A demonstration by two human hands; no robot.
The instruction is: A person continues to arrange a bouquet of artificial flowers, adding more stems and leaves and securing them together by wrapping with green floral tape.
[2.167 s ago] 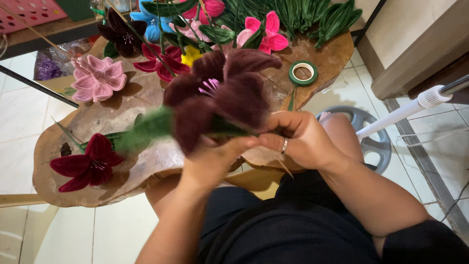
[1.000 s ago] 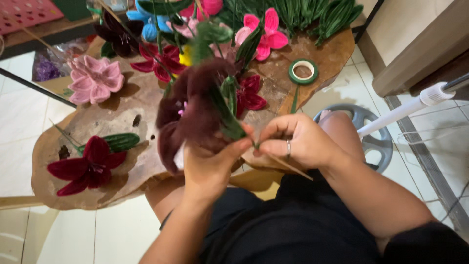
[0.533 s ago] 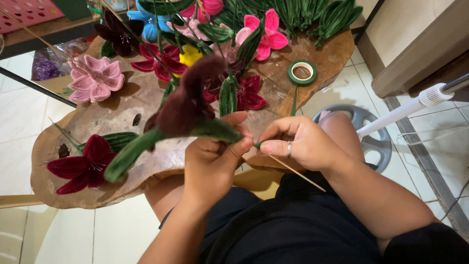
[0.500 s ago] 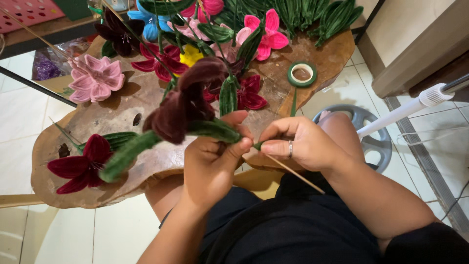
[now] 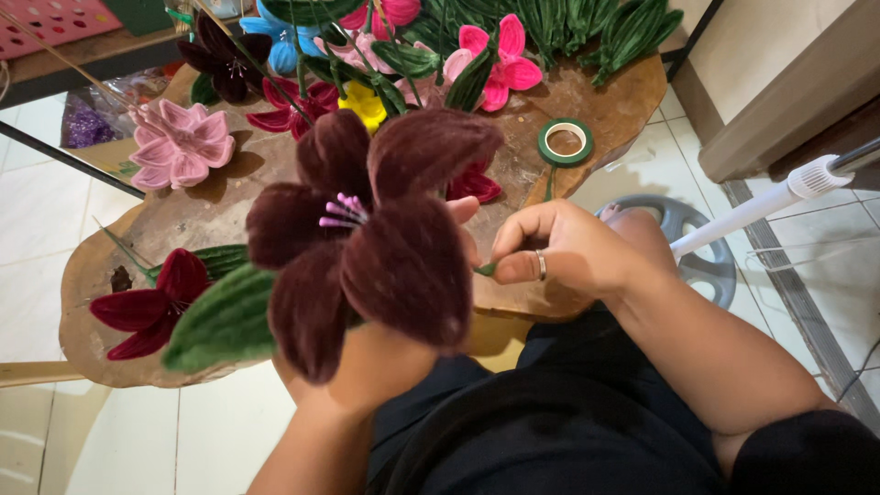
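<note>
Left hand (image 5: 376, 362) is gripping the dark maroon flower (image 5: 376, 234) from beneath, bloom facing up. Right hand (image 5: 564, 252), at three o'clock, is pinching the green stem tape (image 5: 486, 269) beside it.

We see white floor tiles (image 5: 37, 229) beneath a rough wooden slab table (image 5: 605, 92), a beige wall (image 5: 779, 46) beyond.

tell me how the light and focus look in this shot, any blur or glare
Head view: soft, even indoor light, no harsh glare. The dark maroon flower close to the camera looks slightly soft, as does its green leaf. The right hand and the green tape roll are sharp. The pink flower casts a faint shadow on the wooden table.
</note>
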